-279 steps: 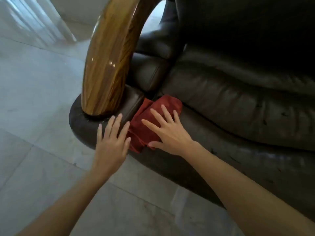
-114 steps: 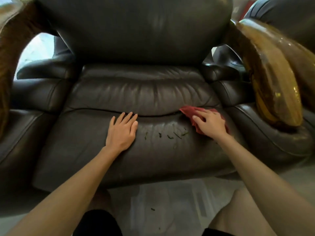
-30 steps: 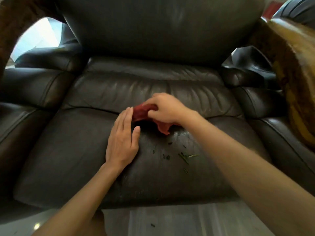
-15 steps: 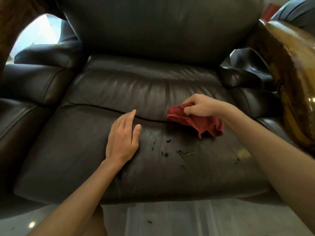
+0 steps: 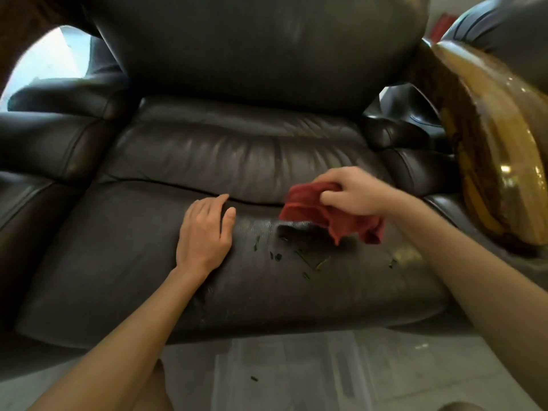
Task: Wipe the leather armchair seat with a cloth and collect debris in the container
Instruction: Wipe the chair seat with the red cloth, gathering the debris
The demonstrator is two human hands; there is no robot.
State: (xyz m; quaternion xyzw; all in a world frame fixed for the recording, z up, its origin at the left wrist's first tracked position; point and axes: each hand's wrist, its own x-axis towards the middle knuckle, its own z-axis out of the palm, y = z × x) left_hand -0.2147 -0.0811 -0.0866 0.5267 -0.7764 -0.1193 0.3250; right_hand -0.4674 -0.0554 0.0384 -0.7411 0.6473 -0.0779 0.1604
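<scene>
Gripping red cloth (image 5: 323,215) above littered seat (image 5: 118,262)

Pale tiled floor (image 5: 385,369) runs along the bottom of the view, grey-white, glossy, with faint grout lines and soft reflections. One small dark fleck (image 5: 254,379) lies on it near centre.

Upper left, a bright opening (image 5: 44,63) shows daylit pale flooring beyond; the light there is strong, nearly washed out.

At right stands a curved, polished wooden armrest (image 5: 489,149), golden-brown with dark grain and bright glints on its varnish. Behind it, at the top right corner, bulges the dark leather of a second seat (image 5: 504,34). A small red shape (image 5: 443,25) sits between them against a light wall; too blurred to tell what it is.

Dark wood (image 5: 17,34) edges the far upper left.
</scene>
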